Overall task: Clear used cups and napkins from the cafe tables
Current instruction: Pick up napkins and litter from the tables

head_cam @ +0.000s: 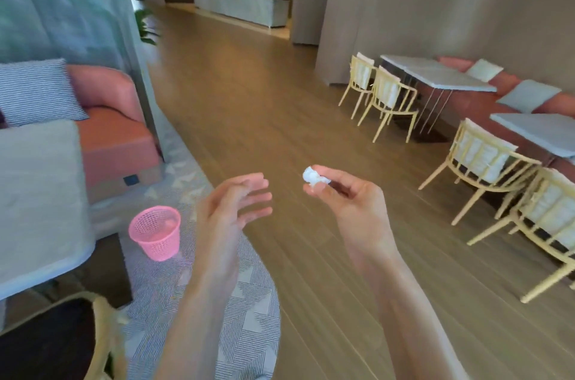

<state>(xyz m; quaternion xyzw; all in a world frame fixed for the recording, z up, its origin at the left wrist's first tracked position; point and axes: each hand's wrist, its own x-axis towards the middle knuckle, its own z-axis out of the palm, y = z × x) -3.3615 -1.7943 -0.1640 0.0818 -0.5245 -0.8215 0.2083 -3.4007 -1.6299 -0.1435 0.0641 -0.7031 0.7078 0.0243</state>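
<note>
One napkin (315, 177) in right hand (351, 202)

Two bare forearms show, running into a left hand (230, 208) and a right hand (348, 202) — no sleeves, no gloves, no watch or bracelet at either wrist. Back from the fingers (258, 196) no rings show — the nails look short and unpainted.
</note>
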